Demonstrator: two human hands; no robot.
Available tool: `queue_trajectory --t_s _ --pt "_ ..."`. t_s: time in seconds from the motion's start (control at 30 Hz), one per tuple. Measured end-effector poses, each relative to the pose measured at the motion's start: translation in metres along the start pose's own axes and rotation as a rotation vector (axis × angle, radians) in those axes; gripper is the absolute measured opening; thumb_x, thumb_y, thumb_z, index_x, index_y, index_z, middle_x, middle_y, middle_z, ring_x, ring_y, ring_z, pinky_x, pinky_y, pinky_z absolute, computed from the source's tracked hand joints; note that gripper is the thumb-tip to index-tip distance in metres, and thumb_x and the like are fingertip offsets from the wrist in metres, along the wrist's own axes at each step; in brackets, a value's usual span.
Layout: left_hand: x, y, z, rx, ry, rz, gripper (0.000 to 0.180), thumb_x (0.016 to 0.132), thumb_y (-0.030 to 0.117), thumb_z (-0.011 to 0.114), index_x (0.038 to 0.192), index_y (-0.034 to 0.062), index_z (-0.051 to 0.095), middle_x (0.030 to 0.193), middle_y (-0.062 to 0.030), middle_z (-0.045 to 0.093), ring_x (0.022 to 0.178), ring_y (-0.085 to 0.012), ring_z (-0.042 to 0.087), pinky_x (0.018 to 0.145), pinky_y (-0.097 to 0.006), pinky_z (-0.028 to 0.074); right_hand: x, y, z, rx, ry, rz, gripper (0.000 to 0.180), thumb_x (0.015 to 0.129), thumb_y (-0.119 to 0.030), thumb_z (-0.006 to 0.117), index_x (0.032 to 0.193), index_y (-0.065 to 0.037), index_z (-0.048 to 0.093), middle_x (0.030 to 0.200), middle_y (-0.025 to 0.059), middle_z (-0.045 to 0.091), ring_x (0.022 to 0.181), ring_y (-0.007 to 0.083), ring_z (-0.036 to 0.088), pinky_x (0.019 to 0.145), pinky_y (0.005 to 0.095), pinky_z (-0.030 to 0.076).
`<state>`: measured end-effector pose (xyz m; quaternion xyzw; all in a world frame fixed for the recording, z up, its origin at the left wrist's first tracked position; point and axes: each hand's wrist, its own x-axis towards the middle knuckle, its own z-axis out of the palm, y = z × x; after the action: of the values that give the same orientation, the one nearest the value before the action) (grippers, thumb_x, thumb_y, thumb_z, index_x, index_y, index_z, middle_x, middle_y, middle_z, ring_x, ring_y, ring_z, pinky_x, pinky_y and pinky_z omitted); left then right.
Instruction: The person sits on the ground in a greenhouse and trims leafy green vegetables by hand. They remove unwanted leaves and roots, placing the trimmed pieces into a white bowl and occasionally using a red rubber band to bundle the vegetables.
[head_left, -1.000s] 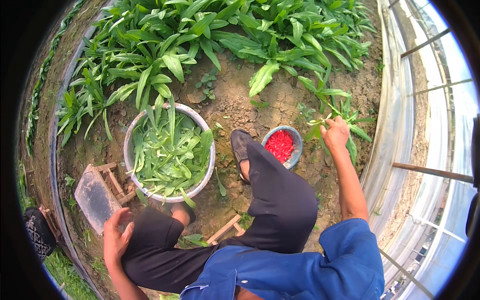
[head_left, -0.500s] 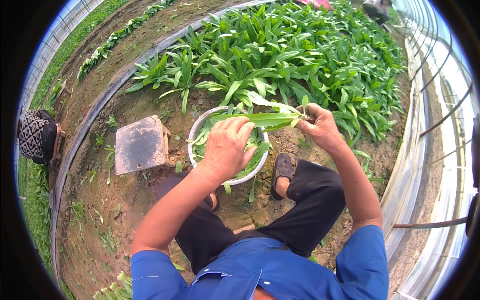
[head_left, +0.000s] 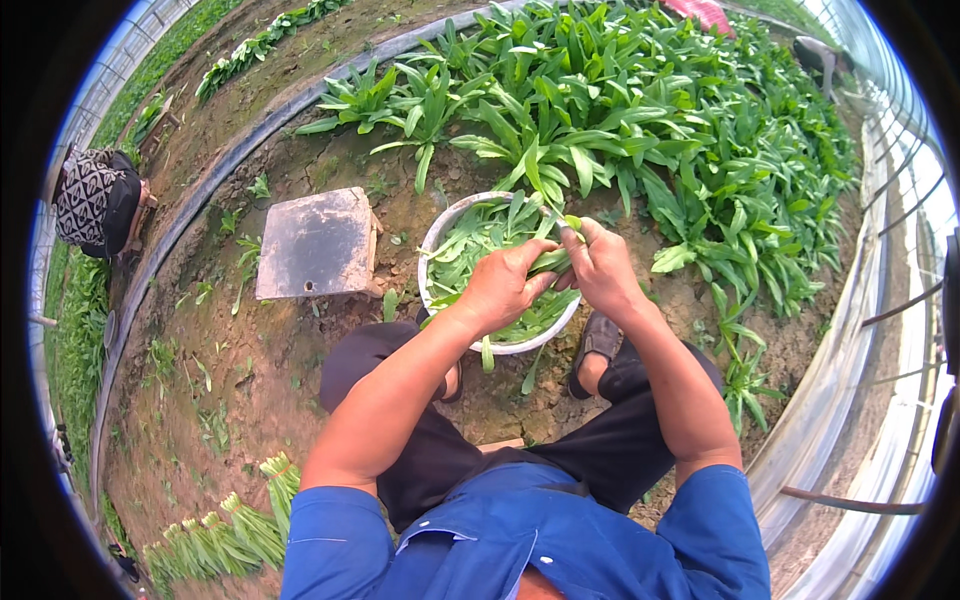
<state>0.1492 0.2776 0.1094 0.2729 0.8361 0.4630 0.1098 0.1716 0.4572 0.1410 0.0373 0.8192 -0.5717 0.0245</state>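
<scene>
Tbh I can't make out any readable text here, no labels, brands, numbers or signs legible on anything in view.

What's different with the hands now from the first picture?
The left hand, empty before, moved forward and right and now grips green leaves. The right hand came in from farther right; it holds the leaves too, over the tub. The stool and tub stayed put.

Brown soil (head_left: 270, 400) bears a round pale-rimmed basin (head_left: 518, 348), a square-topped stool (head_left: 315, 245) and clustered greens (head_left: 225, 537).
</scene>
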Motion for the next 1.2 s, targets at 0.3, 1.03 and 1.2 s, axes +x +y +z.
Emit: queue_trajectory --t_s 0.3,1.03,1.2 --pt "-0.002 -0.020 -0.026 -0.840 -0.155 -0.221 0.030 0.109 0.026 0.052 0.127 0.0046 0.061 0.094 -0.0037 0.072 0.083 -0.0097 0.066 0.071 -0.025 0.054 0.034 0.008 -0.011 -0.923 0.363 -0.339 0.036 0.098 -0.028 0.062 0.124 -0.003 0.063 0.091 0.0177 0.073 0.093 0.0409 0.070 0.085 0.0517 0.053" --pt "-0.008 -0.017 -0.035 -1.057 -0.083 -0.303 0.033 0.107 0.024 0.046 0.128 0.0012 0.058 0.107 -0.0102 0.070 0.094 -0.0168 0.067 0.086 -0.032 0.055 0.007 -0.016 0.003 0.020 -0.089 -0.074 0.021 0.096 -0.015 0.072 0.105 0.004 0.069 0.080 0.0037 0.068 0.063 0.0068 0.058 0.058 0.0245 0.050" --pt "-0.011 -0.012 -0.044 -1.402 -0.129 -0.259 0.044 0.107 0.039 0.044 0.128 0.0019 0.054 0.102 -0.0086 0.065 0.087 -0.0172 0.064 0.083 -0.037 0.056 -0.008 -0.027 0.007 -0.146 -0.082 -0.197 0.019 0.091 -0.013 0.076 0.101 0.002 0.072 0.075 0.0029 0.067 0.062 0.0077 0.056 0.059 0.0270 0.048"
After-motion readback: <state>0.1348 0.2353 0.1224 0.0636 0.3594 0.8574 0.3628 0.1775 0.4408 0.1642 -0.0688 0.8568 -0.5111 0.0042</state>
